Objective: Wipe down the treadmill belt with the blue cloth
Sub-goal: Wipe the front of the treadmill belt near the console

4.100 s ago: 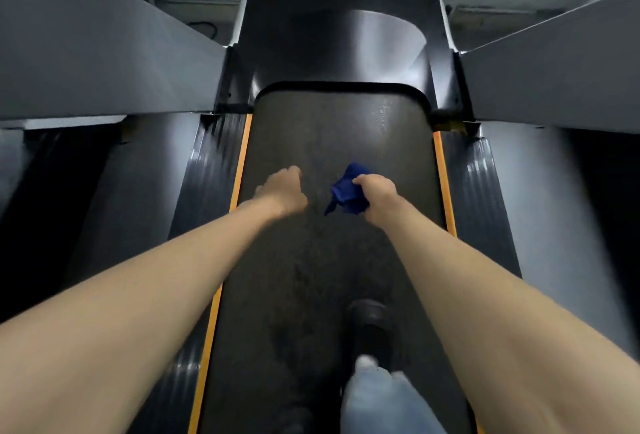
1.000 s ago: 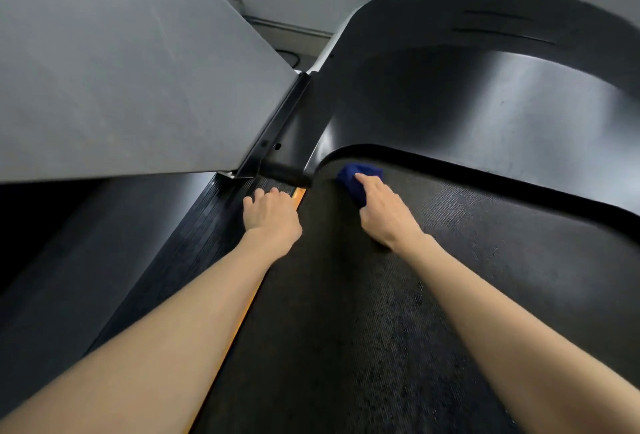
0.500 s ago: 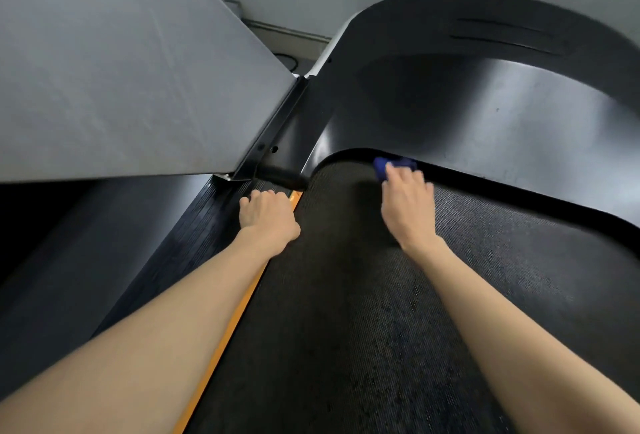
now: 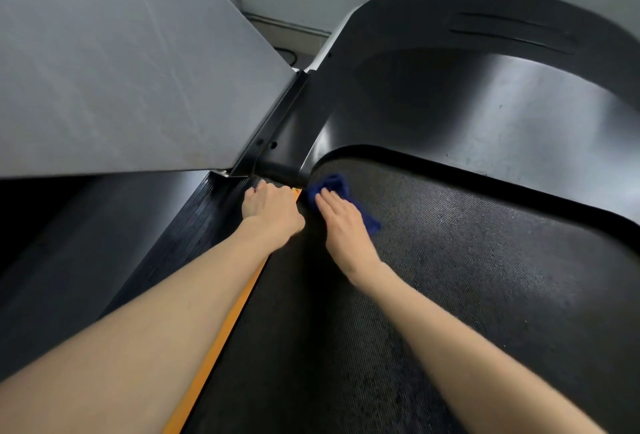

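Note:
The dark textured treadmill belt (image 4: 467, 277) fills the lower right. A blue cloth (image 4: 330, 185) lies on its front left corner, just below the black motor cover. My right hand (image 4: 343, 222) presses flat on the cloth, fingers together and pointing up-left; cloth shows beyond the fingertips and at the hand's right side. My left hand (image 4: 272, 206) rests with curled fingers on the ribbed black side rail (image 4: 204, 215), across the orange stripe (image 4: 225, 329), close beside the right hand.
The glossy black motor cover (image 4: 467, 101) curves over the belt's front end. A grey upright panel (image 4: 114, 62) slants over the left side, joined by a black bracket (image 4: 266, 142). Pale wall behind.
My right hand has slid the blue cloth left along the belt's front edge, from near mid-belt back to the left corner. My left hand stays on the rail.

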A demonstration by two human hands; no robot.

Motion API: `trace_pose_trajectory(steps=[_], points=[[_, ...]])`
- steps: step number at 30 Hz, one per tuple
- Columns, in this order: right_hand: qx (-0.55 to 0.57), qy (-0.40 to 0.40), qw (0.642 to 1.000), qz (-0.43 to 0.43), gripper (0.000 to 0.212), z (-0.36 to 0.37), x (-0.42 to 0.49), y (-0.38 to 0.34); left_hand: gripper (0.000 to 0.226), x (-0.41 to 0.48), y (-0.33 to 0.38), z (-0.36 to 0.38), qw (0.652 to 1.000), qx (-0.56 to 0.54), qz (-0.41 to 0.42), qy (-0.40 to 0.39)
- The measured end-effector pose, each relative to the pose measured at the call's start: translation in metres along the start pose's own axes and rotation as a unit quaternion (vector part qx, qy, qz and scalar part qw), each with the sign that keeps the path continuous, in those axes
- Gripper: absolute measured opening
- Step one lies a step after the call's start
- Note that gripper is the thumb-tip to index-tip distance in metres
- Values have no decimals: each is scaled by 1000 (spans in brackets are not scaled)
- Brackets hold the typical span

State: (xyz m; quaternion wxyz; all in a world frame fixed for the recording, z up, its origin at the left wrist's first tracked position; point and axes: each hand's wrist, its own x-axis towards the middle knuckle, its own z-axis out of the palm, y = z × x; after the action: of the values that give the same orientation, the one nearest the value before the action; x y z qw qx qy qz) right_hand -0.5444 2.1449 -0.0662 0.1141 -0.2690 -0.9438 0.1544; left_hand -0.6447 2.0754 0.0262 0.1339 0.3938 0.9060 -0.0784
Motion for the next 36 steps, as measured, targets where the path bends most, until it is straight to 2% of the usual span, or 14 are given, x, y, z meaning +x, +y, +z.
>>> trace_pose_trajectory(steps=[2,4,7,11,13,15,18,22,24,27,30,32,34,36], points=[[-80,-25,988,-130,49,-14,-4,30,37,0,-3,2,1000,-12,-7,3],[-144,-9,982,-124,50,-24,2,61,39,-3,-8,8,1000,-20,-1,0],[-167,11,984,57,51,-41,4,91,56,0,-17,19,999,-33,20,-6],[-92,65,936,335,44,-49,6,84,69,4,-20,26,997,-73,17,-37],[-62,60,950,298,39,-34,11,41,71,5,-18,25,997,-61,14,-37],[-96,14,989,110,44,-11,5,1,71,6,-18,27,998,-46,13,-30],[-219,-4,973,-76,41,-22,-4,23,69,6,-20,30,1000,-26,16,-6],[-278,-6,945,172,36,-77,-27,123,68,10,-24,33,999,-38,21,-13],[-220,11,933,285,41,-81,-32,132,66,11,-21,31,999,-37,15,-14],[-156,23,950,270,41,-54,-20,73,62,11,-15,27,1000,-28,5,-13],[-142,-2,988,63,57,-26,-27,35,63,9,-16,22,999,-21,7,-24],[-208,-2,978,-31,50,-39,-39,60,65,8,-20,23,999,-21,11,-21],[-269,1,961,62,38,-62,-50,104,67,7,-22,26,999,-34,15,-21],[-244,2,937,250,30,-82,-59,136,71,6,-24,29,998,-49,19,-29]])
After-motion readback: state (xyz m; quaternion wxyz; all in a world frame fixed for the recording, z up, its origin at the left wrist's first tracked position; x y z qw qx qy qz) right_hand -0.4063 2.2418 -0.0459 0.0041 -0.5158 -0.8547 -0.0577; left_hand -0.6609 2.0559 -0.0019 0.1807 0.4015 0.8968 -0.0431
